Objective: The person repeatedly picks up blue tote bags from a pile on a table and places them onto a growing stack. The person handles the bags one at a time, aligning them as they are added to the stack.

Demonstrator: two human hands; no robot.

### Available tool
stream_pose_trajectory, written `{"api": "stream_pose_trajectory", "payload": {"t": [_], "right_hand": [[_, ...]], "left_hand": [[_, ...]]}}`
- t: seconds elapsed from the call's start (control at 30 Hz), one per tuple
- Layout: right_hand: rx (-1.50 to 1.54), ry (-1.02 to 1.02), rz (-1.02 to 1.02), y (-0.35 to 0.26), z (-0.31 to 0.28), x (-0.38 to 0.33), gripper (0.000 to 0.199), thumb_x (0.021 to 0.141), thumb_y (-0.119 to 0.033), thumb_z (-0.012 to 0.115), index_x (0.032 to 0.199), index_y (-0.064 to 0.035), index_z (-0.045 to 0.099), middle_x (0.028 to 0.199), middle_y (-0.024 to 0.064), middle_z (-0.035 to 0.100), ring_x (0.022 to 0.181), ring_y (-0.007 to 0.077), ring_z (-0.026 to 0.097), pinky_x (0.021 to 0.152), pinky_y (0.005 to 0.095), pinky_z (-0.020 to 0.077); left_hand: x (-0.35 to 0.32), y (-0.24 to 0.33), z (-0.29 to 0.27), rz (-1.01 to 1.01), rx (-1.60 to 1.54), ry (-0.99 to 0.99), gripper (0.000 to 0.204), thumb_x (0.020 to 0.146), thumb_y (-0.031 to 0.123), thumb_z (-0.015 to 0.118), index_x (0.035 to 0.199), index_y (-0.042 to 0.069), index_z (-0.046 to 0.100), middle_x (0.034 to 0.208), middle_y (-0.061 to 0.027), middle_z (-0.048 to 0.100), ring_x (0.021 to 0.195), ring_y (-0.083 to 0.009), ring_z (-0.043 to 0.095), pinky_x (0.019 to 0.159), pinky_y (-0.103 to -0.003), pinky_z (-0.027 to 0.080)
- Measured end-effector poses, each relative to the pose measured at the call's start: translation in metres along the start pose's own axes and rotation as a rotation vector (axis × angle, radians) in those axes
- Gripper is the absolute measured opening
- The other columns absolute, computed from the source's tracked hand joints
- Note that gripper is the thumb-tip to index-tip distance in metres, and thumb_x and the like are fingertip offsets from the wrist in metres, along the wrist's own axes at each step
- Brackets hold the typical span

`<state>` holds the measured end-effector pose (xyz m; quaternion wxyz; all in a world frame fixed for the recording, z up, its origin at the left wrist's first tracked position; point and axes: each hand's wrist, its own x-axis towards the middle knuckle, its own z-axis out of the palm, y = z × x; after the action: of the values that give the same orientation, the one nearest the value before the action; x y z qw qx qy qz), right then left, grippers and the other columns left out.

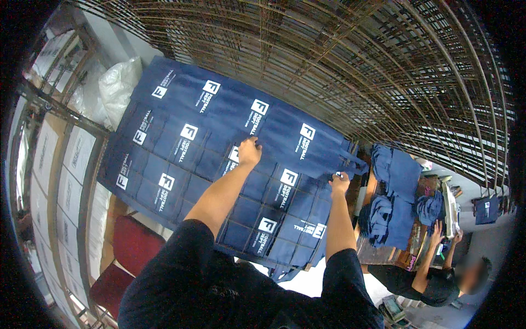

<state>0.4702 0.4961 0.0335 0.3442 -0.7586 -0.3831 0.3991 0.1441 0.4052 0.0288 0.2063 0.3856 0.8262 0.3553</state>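
Navy flat fabric bags [189,134] with white prints lie in rows on a wire rack [233,223] in front of me. My left hand [249,152] is closed at the near left corner of one navy fabric bag [296,143], its fingertips partly hidden. Farther right, my right hand [339,182] pinches near the same bag's right end, where strap-like strips [353,160] stick out past the rack. A small white spot shows at the right fingertips, too small to name.
More wire shelves [307,44] stand raised over the far side. Stacked navy fabric [397,181] covers a table at right, where another person [438,282] works. Red chairs [137,244], a framed white-panel rack [60,181] and a plastic sack [118,88] are at left.
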Motion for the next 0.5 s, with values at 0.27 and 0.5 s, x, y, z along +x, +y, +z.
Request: {"api": "stream_pose_trajectory", "payload": {"t": [0.27, 0.5], "right_hand": [[0.061, -0.007, -0.04, 0.009, 0.004, 0.012, 0.039, 0.073, -0.002, 0.064, 0.11, 0.0009, 0.052, 0.091, 0.0119, 0.061, 0.068, 0.0157, 0.058, 0.05, 0.0282, 0.052], [-0.029, 0.094, -0.079, 0.032, -0.011, -0.005, 0.041, 0.074, -0.01, 0.066, 0.113, -0.0029, 0.054, 0.09, 0.0075, 0.06, 0.065, 0.0139, 0.056, 0.048, 0.0264, 0.0478]], "left_hand": [[0.001, 0.002, -0.002, -0.061, -0.042, -0.016, 0.034, 0.07, 0.011, 0.068, 0.101, 0.001, 0.061, 0.093, -0.0167, 0.063, 0.089, -0.0309, 0.06, 0.08, -0.038, 0.048], [-0.022, 0.019, -0.024, 0.176, 0.058, 0.228, 0.044, 0.069, 0.018, 0.069, 0.109, 0.006, 0.055, 0.099, -0.0157, 0.052, 0.095, -0.0336, 0.051, 0.082, -0.041, 0.043]]}}
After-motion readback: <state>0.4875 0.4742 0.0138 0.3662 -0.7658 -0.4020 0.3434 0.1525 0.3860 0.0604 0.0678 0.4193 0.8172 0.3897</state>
